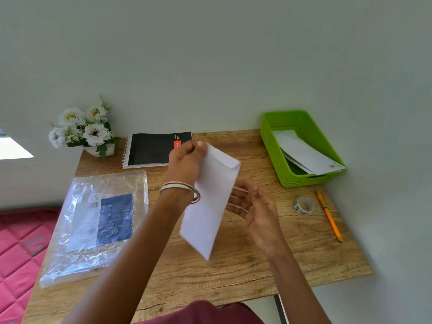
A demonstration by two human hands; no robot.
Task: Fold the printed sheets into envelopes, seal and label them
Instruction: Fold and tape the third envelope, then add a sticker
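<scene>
A white envelope [211, 199] hangs tilted above the middle of the wooden table [233, 272]. My left hand [185, 161] pinches its top end between thumb and fingers; bangles circle that wrist. My right hand [253, 204] is just right of the envelope, fingers spread and relaxed, fingertips at or near its right edge, holding nothing. A clear plastic pack of sheets with a blue cover [98, 225] lies at the table's left. A tape roll [304, 205] and an orange pen [328, 216] lie at the right.
A green basket [275, 157] with white envelopes inside stands at the back right. A black spiral notebook [152, 149] and a pot of white flowers [81, 127] sit along the back wall. A pink quilt [18, 242] lies left of the table.
</scene>
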